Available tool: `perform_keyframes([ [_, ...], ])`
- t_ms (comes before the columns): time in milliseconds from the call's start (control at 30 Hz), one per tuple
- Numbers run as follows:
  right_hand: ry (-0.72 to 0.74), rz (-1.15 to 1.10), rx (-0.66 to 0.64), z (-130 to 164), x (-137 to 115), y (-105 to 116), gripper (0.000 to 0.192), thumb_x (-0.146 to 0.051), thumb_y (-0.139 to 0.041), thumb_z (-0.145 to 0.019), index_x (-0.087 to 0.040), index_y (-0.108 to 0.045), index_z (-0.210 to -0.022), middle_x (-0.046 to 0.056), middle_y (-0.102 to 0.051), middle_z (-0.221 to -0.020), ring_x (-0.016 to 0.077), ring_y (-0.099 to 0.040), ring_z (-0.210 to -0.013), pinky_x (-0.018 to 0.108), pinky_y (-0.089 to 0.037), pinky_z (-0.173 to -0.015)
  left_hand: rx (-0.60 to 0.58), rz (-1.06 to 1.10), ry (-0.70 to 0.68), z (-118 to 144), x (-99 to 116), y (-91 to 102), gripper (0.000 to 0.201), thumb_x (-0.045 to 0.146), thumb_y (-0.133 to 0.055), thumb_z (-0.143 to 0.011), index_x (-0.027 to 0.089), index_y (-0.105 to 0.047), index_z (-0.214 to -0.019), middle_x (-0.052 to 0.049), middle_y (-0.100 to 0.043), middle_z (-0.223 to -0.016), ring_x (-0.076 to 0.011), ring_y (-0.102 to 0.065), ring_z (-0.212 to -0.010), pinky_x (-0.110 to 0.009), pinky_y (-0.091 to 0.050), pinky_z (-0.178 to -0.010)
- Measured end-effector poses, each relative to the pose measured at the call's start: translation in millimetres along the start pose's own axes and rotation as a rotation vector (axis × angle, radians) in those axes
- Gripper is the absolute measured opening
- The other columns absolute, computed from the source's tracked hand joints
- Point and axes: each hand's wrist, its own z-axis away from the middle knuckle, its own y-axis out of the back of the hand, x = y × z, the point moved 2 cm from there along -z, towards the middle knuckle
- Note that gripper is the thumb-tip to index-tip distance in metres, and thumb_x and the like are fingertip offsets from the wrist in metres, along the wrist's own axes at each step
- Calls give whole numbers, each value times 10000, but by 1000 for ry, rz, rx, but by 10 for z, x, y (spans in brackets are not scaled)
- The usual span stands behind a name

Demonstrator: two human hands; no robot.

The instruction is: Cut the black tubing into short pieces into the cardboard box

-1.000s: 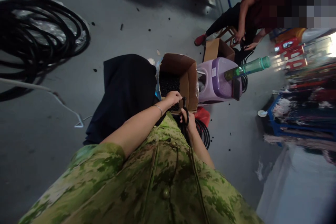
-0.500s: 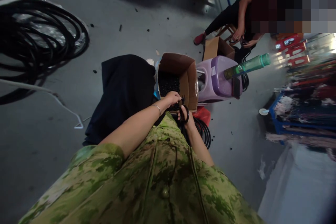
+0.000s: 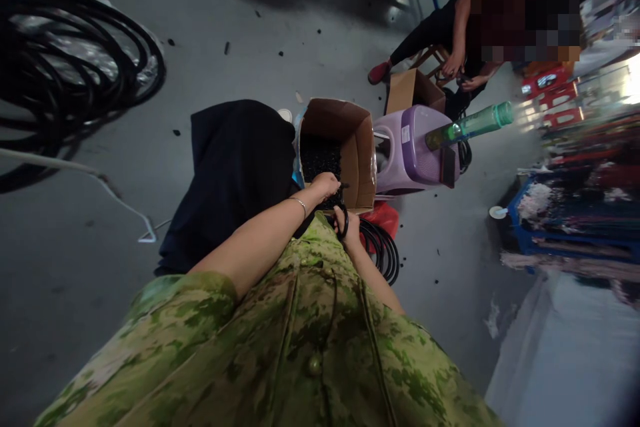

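Observation:
My left hand (image 3: 325,185) reaches forward over the near edge of an open cardboard box (image 3: 357,150) filled with small black pieces, its fingers closed around something small and dark. My right hand (image 3: 349,227) sits just below it, gripping scissors with black handles (image 3: 342,217); the blades point up toward the left hand. A black hose coil (image 3: 383,250) lies on the floor just right of my right hand. My camouflage shirt fills the bottom of the view.
A large black hose coil (image 3: 65,60) lies at far left. A purple stool (image 3: 413,157) with a green bottle (image 3: 473,125) stands beyond the box. Another person sits at upper right by a second cardboard box (image 3: 413,90). Blue crates (image 3: 560,227) stand at right.
My right hand with the scissors has drawn slightly down and left, closer to my body. My left hand stays at the box edge.

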Motion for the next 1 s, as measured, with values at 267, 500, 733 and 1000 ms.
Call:
perform_keyframes([
  [267, -29, -43, -42, 40, 39, -21, 518, -675, -637, -719, -177, -559, -603, -13, -530, -482, 90, -453, -398, 218, -313, -399, 25, 83, 0, 76, 58, 28, 109, 161, -513, -926, 166, -585, -844, 51, -442, -544, -79, -362, -428, -202, -286, -468],
  [500, -100, -177, -86, -5, 108, 6, 510, -666, -684, -695, -161, -613, -678, -21, -532, -498, 74, -422, -394, 209, -270, -385, -53, 196, -51, -16, 41, -21, 93, 139, -530, -889, 176, -533, -804, 58, -463, -520, -60, -343, -374, -188, -257, -426],
  [733, -90, -330, -139, 25, 92, 202, 541, -693, -645, -717, -158, -665, -796, 14, -616, -623, 94, -518, -464, 214, -336, -424, -174, 380, -51, 5, 82, -31, 86, 86, -516, -866, 165, -547, -856, 49, -496, -516, -65, -370, -372, -189, -287, -422],
  [1000, 94, -147, -146, -19, 25, 370, 524, -698, -617, -759, -176, -652, -794, 33, -649, -714, 128, -568, -562, 249, -416, -539, -246, 366, -32, 28, 71, -58, 106, 81, -551, -876, 157, -541, -804, 47, -491, -515, -56, -355, -375, -186, -289, -427],
])
